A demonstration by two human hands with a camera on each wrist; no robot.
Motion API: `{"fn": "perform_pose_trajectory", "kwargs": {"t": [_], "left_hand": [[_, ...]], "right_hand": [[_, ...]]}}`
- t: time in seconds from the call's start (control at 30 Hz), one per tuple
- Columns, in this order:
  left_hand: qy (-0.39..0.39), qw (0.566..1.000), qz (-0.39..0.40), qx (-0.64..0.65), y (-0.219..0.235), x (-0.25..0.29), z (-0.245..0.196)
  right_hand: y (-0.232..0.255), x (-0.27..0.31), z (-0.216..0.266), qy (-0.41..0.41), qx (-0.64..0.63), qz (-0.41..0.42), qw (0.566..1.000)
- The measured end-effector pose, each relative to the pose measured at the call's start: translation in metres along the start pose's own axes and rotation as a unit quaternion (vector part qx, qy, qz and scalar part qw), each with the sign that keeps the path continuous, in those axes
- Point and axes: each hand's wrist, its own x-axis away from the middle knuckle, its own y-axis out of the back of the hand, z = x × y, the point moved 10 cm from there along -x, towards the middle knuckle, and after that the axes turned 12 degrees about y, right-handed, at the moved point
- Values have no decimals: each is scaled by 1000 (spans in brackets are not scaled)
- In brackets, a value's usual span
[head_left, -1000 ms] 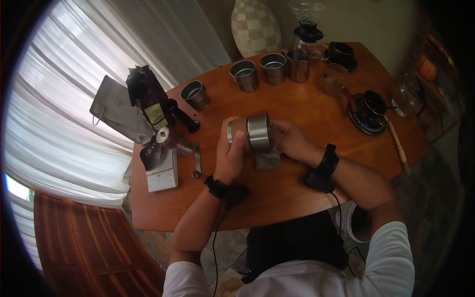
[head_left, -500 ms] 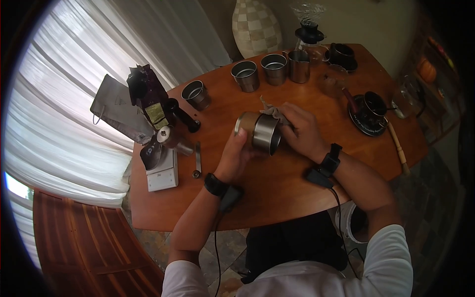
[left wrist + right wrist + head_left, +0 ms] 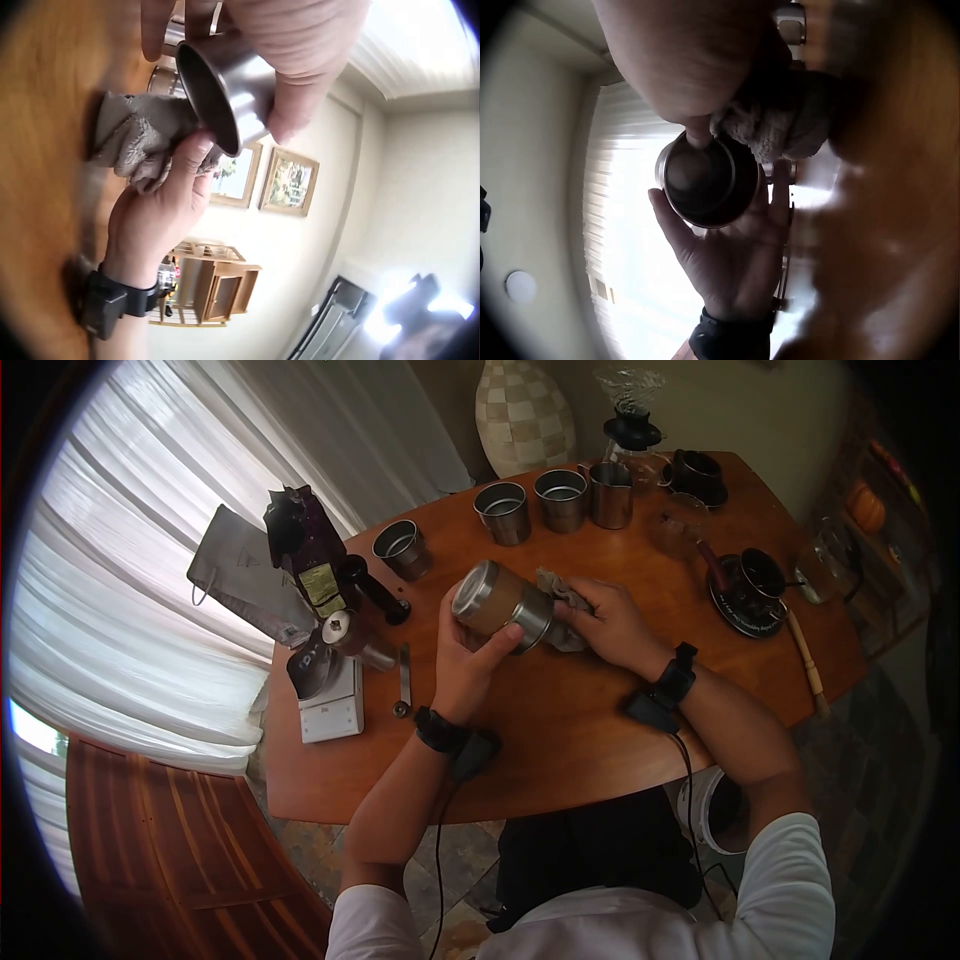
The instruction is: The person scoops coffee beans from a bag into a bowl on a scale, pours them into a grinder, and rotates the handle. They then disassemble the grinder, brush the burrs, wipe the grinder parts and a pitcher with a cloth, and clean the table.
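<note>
A steel cup with a brown band (image 3: 507,607) is held tilted above the table, its base turned up to the left and its mouth toward the right hand. My left hand (image 3: 465,665) grips it around the side, thumb along the near wall. My right hand (image 3: 622,630) holds a crumpled grey cloth (image 3: 135,135) at the mouth. In the left wrist view, the right thumb lies at the cup's rim. From the right wrist, the dark inside of the cup (image 3: 705,180) shows, with the cloth bunched beside its edge.
Several steel cups (image 3: 502,515) and a steel pitcher (image 3: 611,497) line the far side. At left are a white scale (image 3: 332,717), a dark bag (image 3: 305,550) and a grinder handle (image 3: 375,590). A dark cup on a saucer (image 3: 745,610) and a brush (image 3: 805,655) lie right.
The cup has turned in the left hand, so its base now faces up and left and its mouth points away. The right hand has moved the cloth around the rim.
</note>
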Motion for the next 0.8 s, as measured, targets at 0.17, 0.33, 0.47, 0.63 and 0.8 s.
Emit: {"fn": "perform_pose_trajectory", "kwargs": {"t": [0.17,0.33,0.47,0.63,0.8], "left_hand": [[-35,999,8,-8,-7,5,-11],[-21,996,-23,-78,6,7,-11],[27,994,35,-101,-4,7,-3],[-2,979,28,-203,-21,9,0],[-27,969,3,-245,-16,5,0]], "right_hand": [[-4,6,-19,-74,-85,-6,994],[-4,6,-23,-76,-73,-4,994],[5,11,-44,-141,-204,-114,962],[10,5,-12,-81,-131,-58,986],[-12,3,6,2,-144,3,990]]}}
